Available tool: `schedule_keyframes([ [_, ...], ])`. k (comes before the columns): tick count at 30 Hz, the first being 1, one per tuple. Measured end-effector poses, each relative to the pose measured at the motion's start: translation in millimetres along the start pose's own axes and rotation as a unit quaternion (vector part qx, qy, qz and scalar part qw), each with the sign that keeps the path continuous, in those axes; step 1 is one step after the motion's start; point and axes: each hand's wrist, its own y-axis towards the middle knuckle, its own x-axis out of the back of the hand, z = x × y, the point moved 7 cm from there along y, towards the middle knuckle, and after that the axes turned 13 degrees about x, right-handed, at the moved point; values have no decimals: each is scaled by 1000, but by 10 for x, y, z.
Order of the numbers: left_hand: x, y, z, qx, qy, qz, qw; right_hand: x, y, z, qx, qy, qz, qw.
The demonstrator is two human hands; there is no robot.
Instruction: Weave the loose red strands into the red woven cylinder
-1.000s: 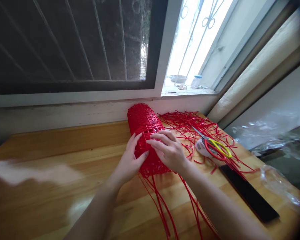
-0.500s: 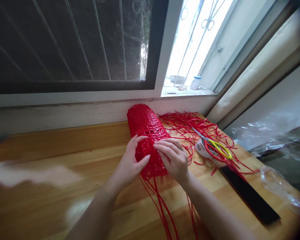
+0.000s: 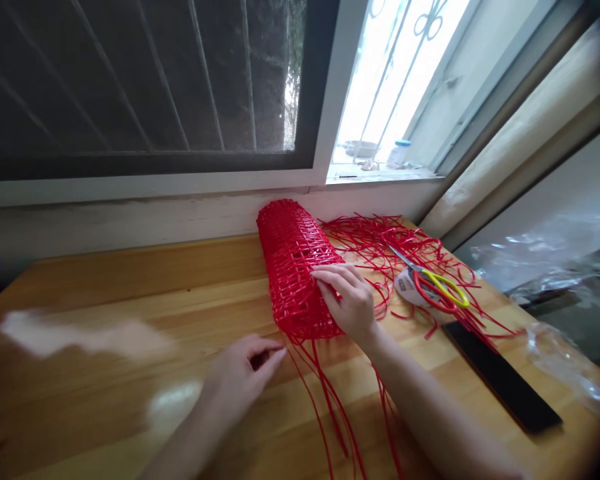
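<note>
A red woven tube-shaped basket (image 3: 293,267) lies on its side on the wooden table, its far end by the window wall. My right hand (image 3: 347,297) is on its right side near the close end, fingers bent and pressed together against the weave. Loose red strands (image 3: 325,393) trail from the near end towards me. My left hand (image 3: 243,373) is off the basket, low at its left front. Its thumb and forefinger come together in a pinch beside the leftmost thin strand; the exact contact is too small to see clearly.
Right of the basket lies a tangle of red strands (image 3: 370,233). Scissors (image 3: 437,287) with yellow and red handles rest over a white roll (image 3: 407,287). A flat black bar (image 3: 503,377) and clear plastic wrap (image 3: 565,367) lie near the table's right edge.
My left hand has left the basket's side and moved down towards me to the strands at the near end. My right hand stays on the weave. The view has shifted slightly.
</note>
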Motion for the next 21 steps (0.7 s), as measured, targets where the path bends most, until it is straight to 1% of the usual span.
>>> schedule_keyframes([
  [2, -134, -20, 174, 6, -26, -20, 999, -10, 0, 5, 1, 0, 2, 1000],
  [4, -255, -11, 250, -12, -70, -37, 997, -16, -1, 12, 2, 0, 4, 1000],
  [6, -382, 31, 276, -10, -143, -24, 989, -13, -3, 16, 3, 1, 2, 1000],
  [7, -452, 61, 289, 9, -197, -2, 980, -7, -3, 20, 4, 2, -2, 1000],
  [8, -538, 92, 306, 45, -263, 33, 963, -2, -2, 24, 6, 3, -5, 1000],
  [9, -636, 112, 319, 89, -332, 76, 936, 1, -1, 30, 10, 4, -7, 1000],
  [11, -829, 114, 295, 167, -454, 169, 859, 3, 4, 41, 17, 4, -8, 1000],
  [12, -897, 106, 256, 187, -498, 206, 821, 3, 7, 43, 18, 3, -8, 1000],
  [13, -941, 102, 213, 195, -529, 232, 792, 3, 10, 43, 18, 2, -8, 1000],
  [14, -964, 107, 178, 195, -550, 247, 774, 4, 13, 41, 18, 0, -9, 1000],
  [15, -975, 119, 154, 192, -560, 251, 766, 6, 15, 37, 15, -2, -10, 1000],
  [16, -978, 139, 147, 187, -564, 245, 766, 7, 18, 33, 13, -4, -10, 1000],
  [19, -988, 201, 182, 183, -559, 203, 783, 6, 26, 28, 9, -6, -7, 1000],
  [21, -1001, 222, 201, 181, -560, 185, 787, 7, 32, 35, 9, -7, -4, 1000],
])
